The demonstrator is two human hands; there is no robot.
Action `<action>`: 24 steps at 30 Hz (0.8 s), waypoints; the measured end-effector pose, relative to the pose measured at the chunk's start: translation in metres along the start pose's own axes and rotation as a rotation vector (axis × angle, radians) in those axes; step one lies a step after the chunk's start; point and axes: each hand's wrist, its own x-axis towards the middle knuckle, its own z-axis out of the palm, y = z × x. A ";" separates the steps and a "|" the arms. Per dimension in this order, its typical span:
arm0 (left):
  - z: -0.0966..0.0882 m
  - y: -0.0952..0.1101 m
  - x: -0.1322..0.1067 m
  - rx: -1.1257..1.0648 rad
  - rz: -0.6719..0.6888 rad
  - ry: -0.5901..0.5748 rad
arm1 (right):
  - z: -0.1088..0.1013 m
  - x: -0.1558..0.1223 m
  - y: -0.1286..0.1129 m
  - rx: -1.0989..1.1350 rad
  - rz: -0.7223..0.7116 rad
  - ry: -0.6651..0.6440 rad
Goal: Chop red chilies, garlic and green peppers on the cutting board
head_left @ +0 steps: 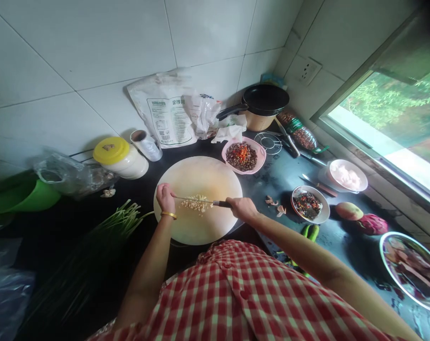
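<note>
A round pale cutting board (207, 225) lies on the dark counter in front of me. A small heap of chopped garlic (196, 203) sits near its middle. My right hand (242, 208) is closed round the dark handle of a knife (200, 200), whose blade lies flat across the heap. My left hand (165, 198), with a gold bangle at the wrist, has its fingers curled down on the blade's far tip.
Green onions (120, 222) lie left of the board. A pink bowl of chopped food (243, 156), a small bowl (309, 204), a lidded container (344, 176), a pot (262, 106), bags, fruit and a large glass bowl (412, 270) crowd the counter's back and right.
</note>
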 end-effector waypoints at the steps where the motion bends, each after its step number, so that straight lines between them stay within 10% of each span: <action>1: 0.002 0.000 0.002 -0.009 -0.024 0.009 | -0.002 0.002 0.002 -0.009 -0.009 0.017; 14: 0.022 -0.001 0.014 0.002 -0.018 -0.086 | -0.007 0.002 0.007 -0.007 0.078 -0.008; 24: -0.002 -0.004 0.018 -0.077 -0.112 -0.199 | 0.005 -0.027 -0.038 0.092 -0.004 -0.077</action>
